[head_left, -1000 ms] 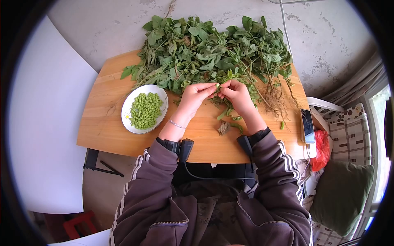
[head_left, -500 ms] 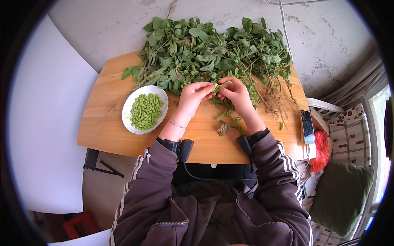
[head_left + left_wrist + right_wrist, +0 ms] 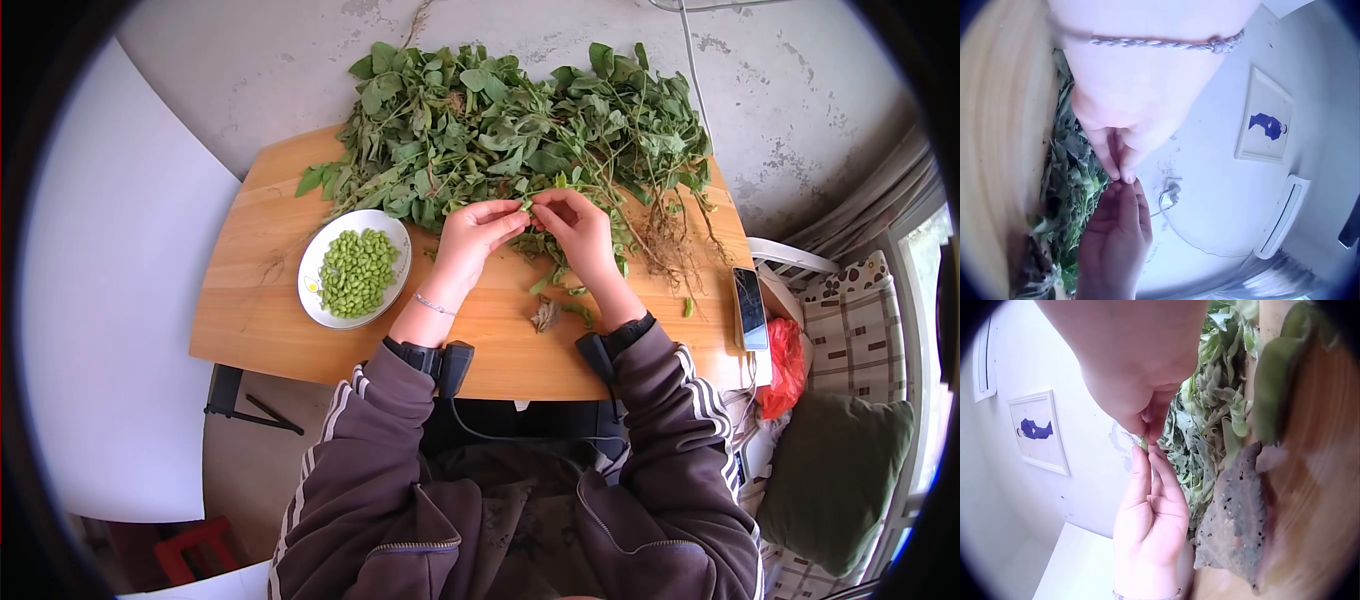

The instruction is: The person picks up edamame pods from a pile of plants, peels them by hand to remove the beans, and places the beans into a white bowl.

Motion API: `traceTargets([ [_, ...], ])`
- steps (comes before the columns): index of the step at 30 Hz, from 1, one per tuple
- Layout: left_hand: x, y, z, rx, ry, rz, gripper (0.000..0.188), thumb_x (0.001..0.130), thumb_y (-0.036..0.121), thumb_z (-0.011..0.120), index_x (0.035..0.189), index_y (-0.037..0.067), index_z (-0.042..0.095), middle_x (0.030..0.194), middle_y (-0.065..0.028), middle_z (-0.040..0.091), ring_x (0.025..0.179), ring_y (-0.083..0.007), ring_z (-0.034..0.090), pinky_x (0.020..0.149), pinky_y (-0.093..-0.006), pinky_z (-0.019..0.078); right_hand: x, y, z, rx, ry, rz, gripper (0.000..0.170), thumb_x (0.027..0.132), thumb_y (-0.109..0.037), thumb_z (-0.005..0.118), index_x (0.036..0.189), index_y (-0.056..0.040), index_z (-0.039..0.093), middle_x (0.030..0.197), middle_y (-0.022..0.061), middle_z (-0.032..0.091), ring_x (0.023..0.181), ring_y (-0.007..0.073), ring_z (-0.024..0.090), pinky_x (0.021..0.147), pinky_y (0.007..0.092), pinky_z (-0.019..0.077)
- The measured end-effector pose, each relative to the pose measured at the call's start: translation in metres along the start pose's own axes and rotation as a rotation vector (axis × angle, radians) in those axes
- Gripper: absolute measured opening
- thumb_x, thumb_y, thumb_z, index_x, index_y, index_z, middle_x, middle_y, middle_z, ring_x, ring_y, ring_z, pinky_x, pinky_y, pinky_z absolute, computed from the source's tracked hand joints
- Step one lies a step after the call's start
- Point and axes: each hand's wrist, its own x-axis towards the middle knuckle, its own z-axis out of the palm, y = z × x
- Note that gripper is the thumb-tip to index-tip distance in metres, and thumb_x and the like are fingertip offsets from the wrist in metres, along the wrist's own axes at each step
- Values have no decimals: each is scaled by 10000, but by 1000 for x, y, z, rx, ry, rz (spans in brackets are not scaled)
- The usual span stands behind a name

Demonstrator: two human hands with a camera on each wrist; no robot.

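Note:
A small green bean pod [image 3: 1143, 443] is pinched between the fingertips of both hands, in front of the leafy pile. My left hand [image 3: 470, 240] grips one side of it with thumb and forefinger. From the other side my right hand [image 3: 583, 232] pinches it, fingertips meeting those of the left. Most of the pod is hidden by the fingers. Left of the hands, a white plate [image 3: 318, 243] carries a heap of shelled green beans [image 3: 357, 272].
Bean plants [image 3: 520, 120] with leaves, stems and roots cover the back of the wooden table [image 3: 480, 350]. A dry leaf [image 3: 545, 314] and loose pods [image 3: 579, 312] lie near my right wrist. A phone [image 3: 749, 308] sits at the right edge.
Both hands stay at the same spot above the table. The fingers have shifted slightly around the pod, and less green shows between them now than half a second ago.

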Motion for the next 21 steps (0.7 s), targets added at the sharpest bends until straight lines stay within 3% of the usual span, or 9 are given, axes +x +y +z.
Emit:
traceTargets([
  [4, 1, 1, -5, -130, -40, -93, 272, 922, 74, 700, 1153, -65, 662, 1076, -106, 705, 916, -150, 683, 862, -274, 558, 1, 2, 0, 5, 23, -17, 151, 902, -13, 689, 1050, 11, 707, 920, 69, 721, 841, 125, 689, 749, 265, 566],
  [7, 3, -4, -2, -48, -21, -48, 284, 927, 95, 703, 1156, -65, 660, 1061, -95, 705, 927, -141, 673, 855, -262, 549, -1, -12, 0, -371, 87, -313, 156, 873, -29, 720, 1024, 7, 729, 950, 76, 721, 826, 145, 693, 750, 274, 568],
  [8, 3, -6, -1, 48, -12, 0, 288, 929, 103, 704, 1160, -62, 658, 1059, -87, 702, 946, -137, 666, 859, -259, 543, -1, -13, 0, -390, 78, -308, 157, 865, -38, 729, 1016, 6, 734, 956, 79, 721, 819, 149, 692, 745, 274, 566],
  [12, 2, -9, 0, 242, 2, 143, 291, 929, 112, 710, 1163, -56, 667, 1041, -77, 699, 971, -128, 653, 869, -259, 531, -2, -13, 1, -305, 35, -236, 176, 852, -81, 757, 1004, 7, 741, 956, 79, 720, 793, 145, 683, 728, 270, 554],
  [21, 7, -13, -7, 351, -73, 251, 288, 922, 117, 721, 1155, -50, 688, 1081, -54, 700, 918, -104, 650, 816, -233, 518, 5, -2, -11, -32, -89, 118, 221, 930, -176, 712, 1036, 17, 731, 912, 51, 708, 791, 106, 651, 728, 248, 525],
])
